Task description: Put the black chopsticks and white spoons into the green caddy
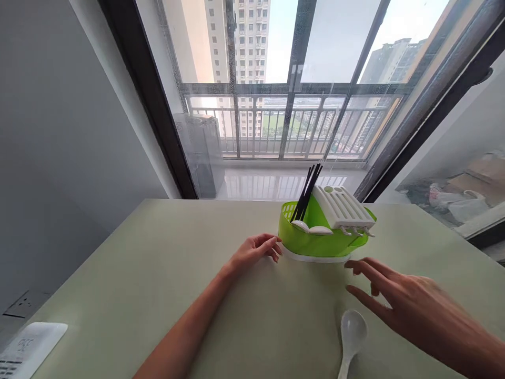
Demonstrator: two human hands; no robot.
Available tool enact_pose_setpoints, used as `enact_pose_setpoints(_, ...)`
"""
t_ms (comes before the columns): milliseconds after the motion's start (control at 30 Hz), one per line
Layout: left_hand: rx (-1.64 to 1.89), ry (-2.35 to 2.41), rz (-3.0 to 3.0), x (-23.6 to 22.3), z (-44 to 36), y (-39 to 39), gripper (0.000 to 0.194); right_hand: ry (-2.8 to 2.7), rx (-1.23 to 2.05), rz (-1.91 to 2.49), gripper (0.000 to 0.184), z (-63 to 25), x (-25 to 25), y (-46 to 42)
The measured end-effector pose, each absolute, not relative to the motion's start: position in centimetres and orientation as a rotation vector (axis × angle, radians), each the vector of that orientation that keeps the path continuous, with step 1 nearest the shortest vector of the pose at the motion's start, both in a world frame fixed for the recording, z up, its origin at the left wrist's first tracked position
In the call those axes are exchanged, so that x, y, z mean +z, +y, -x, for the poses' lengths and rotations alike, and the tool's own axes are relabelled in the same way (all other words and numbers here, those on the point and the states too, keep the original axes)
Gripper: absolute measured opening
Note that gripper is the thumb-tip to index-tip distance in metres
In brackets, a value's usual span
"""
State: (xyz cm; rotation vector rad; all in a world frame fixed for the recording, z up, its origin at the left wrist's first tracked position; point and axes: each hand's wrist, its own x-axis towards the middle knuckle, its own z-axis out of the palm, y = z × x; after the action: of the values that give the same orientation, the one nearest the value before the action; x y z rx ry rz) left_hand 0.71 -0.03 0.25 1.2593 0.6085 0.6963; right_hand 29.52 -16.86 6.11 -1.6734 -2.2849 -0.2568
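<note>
A lime-green drainer basket (315, 239) on a white base stands on the pale green table (158, 273). It holds black chopsticks (307, 192), a white spoon (311, 228) and a tilted white slotted rack (342, 206). My left hand (256, 250) rests on the table with loosely curled fingers touching the basket's left side; it holds nothing. My right hand (398, 300) hovers with fingers spread, just right of a white spoon (351, 334) that lies bowl-up on the table.
A white card with print (27, 347) lies at the table's near left corner. A wall socket (23, 304) is at the left. Beyond the table is a big window with a balcony railing (284, 131).
</note>
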Motion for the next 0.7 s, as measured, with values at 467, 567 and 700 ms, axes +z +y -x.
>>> enact_pose_setpoints(467, 0.679, 0.603, -1.281, -0.1, -0.6, 0.3, 0.051, -1.982, 1.386, 1.764, 0.016, -25.9, 5.4, -18.5)
enact_pose_setpoints(567, 0.682, 0.602, -1.283, -0.2, -0.7, 0.3, 0.051, -1.898, 1.500, 1.723, 0.014, -24.8, 5.7, -18.3)
enact_pose_setpoints(700, 0.701, 0.606, -1.262, -0.4, -0.8, 0.3, 0.052, -1.892, 1.417, 1.641, 0.020, -24.1, 8.1, -17.6)
